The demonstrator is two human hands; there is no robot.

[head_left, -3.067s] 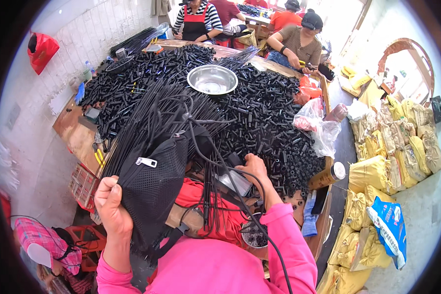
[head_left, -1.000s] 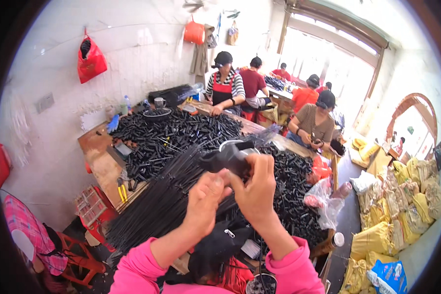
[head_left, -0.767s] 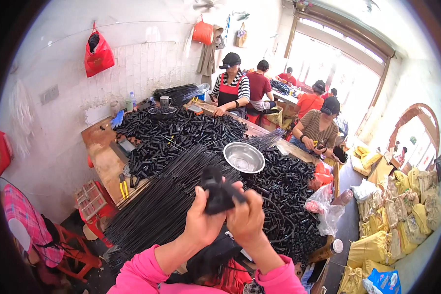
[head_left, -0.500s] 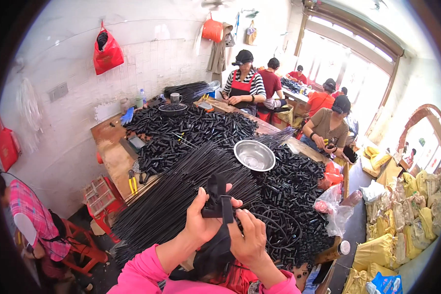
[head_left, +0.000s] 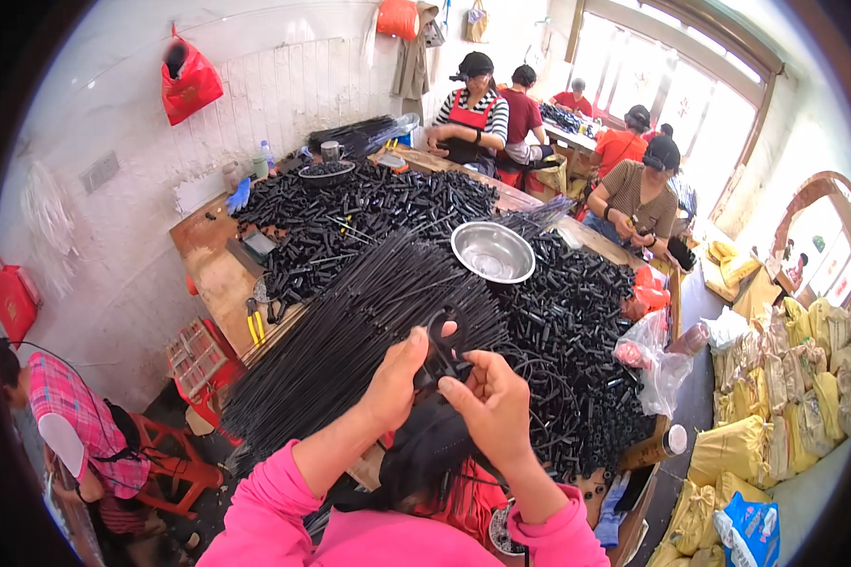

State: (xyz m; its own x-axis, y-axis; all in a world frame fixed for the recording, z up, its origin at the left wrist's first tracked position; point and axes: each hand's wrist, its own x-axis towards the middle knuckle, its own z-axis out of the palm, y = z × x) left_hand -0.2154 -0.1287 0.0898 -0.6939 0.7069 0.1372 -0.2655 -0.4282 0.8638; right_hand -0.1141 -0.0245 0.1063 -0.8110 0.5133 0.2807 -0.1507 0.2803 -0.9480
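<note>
Both hands are raised over the near side of a heaped work table. My left hand (head_left: 394, 380) has closed round one side of a black strap-like piece (head_left: 435, 367) with a loop at its top; its exact kind does not show. My right hand (head_left: 494, 402) pinches the other side of it between thumb and fingers. Beneath and beyond the hands lies a thick bundle of thin black rods (head_left: 340, 326). Short black tubular parts (head_left: 577, 373) are heaped to the right. A round metal bowl (head_left: 493, 253) rests on the pile beyond my hands.
Yellow-handled pliers (head_left: 255, 323) lie at the table's left edge, near a red stool (head_left: 201, 364). A jar with a pale lid (head_left: 654, 448) and a clear plastic bag (head_left: 651, 354) are at the right. Yellow sacks (head_left: 733, 452) are stacked beyond. Several people work nearby.
The black piece has been turned, and its loop now points up. My right hand has risen to grip its side. The view has shifted slightly.
</note>
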